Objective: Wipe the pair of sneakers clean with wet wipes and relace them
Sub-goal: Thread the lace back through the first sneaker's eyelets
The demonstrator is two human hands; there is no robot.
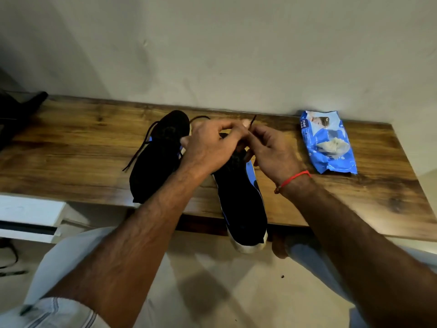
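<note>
Two black sneakers with blue and white trim lie on a wooden table [71,147]. The left sneaker [156,157] rests flat, its loose black lace trailing off to the left. The right sneaker [241,200] hangs its white-soled end over the table's front edge. Above the right sneaker's lacing area, my left hand [210,145] and my right hand [269,152] meet. Both pinch its black lace [252,121], whose end sticks up between the fingertips. The eyelets are hidden under my hands.
A blue pack of wet wipes [327,143], a wipe poking out of it, lies at the table's back right by the wall. A dark object [19,114] sits at the far left. White furniture [30,216] stands below the table's left end.
</note>
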